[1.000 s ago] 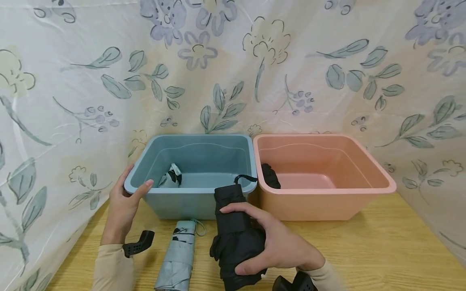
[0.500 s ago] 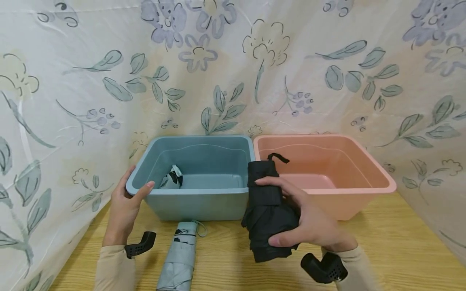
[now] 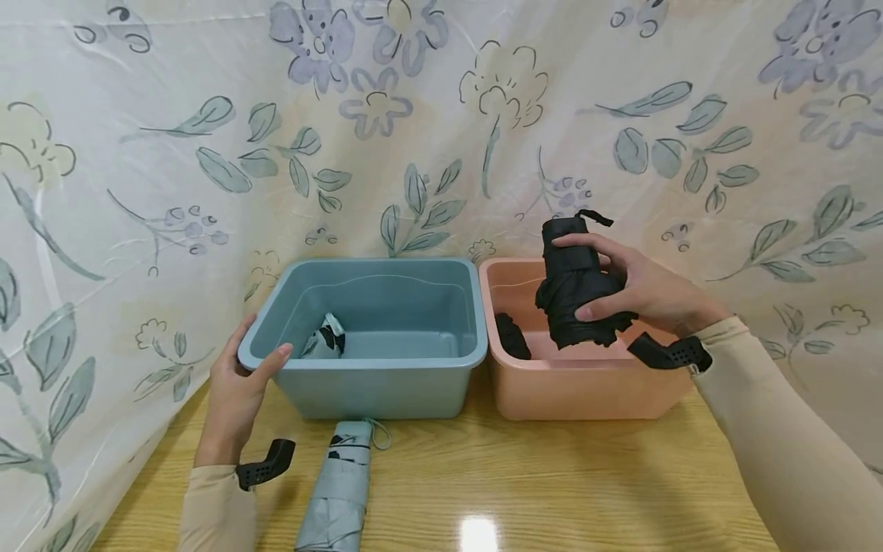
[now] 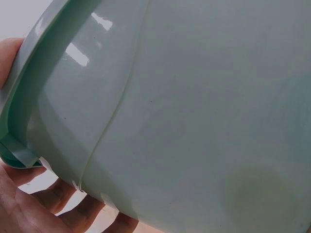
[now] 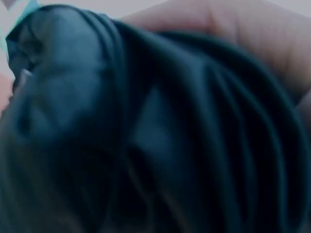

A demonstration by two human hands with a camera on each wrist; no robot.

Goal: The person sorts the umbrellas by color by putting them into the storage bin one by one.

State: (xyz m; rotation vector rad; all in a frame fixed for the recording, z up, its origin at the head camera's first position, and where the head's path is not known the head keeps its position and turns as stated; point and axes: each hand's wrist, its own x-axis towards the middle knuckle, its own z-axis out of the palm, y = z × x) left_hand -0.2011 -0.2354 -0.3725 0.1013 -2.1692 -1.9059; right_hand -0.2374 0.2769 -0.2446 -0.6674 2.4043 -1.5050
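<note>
Gripping blk umbrella (image 3: 572, 282) above pink bin (image 3: 572, 395): R hand (image 3: 645, 287), curled round it. L hand (image 3: 237, 383) clasps blue bin (image 3: 379, 391), front-L corner. Poss. drop if loose folds (image 3: 595, 331) slip.

My feed shows a wood-grain tabletop (image 3: 566, 483) carrying a blue bin (image 3: 375, 391) and a pink bin (image 3: 586, 395) by its far edge (rims side by side), and a folded pale-blue umbrella (image 3: 338, 491) toward its left edge.

A folded black cloth umbrella (image 3: 569, 285) is held above a pink plastic tub (image 3: 586, 395). A blue plastic tub (image 3: 375, 391) sits alongside.
</note>
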